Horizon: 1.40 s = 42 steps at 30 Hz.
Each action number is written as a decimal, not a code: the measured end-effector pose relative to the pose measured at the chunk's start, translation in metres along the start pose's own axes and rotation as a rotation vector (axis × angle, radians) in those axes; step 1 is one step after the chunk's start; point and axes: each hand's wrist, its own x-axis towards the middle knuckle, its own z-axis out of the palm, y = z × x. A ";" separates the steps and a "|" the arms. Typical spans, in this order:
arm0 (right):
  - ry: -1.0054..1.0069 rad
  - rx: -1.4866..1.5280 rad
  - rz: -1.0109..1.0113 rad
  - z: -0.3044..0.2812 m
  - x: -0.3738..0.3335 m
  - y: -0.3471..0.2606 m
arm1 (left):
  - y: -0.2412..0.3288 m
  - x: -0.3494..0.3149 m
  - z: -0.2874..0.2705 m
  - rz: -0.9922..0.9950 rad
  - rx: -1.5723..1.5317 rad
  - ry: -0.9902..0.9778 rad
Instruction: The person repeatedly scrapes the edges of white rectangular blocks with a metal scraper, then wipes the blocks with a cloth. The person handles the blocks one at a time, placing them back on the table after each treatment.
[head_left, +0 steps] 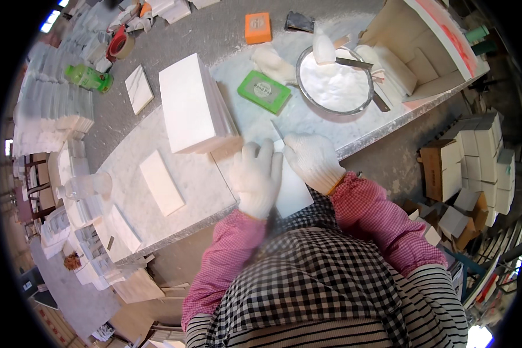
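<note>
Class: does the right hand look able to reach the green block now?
Probably yes: no tall object stands between the right hand and the green block, which lies flat on the tabletop.

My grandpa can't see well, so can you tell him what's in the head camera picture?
A person's white-gloved left hand and right hand are at a white tile by the edge of a pale stone worktop. Beyond them are a group of white tiles, a green block and a round bowl of white stuff.
</note>
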 end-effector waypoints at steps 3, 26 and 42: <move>-0.055 -0.060 -0.011 -0.007 -0.019 0.000 | 0.001 -0.001 0.001 -0.010 -0.001 -0.007; 0.177 0.096 0.285 -0.008 -0.040 0.016 | 0.064 -0.003 -0.004 -0.168 0.298 -0.285; 0.080 0.895 0.439 -0.015 -0.040 0.003 | 0.041 0.000 -0.069 -0.434 -0.367 -0.405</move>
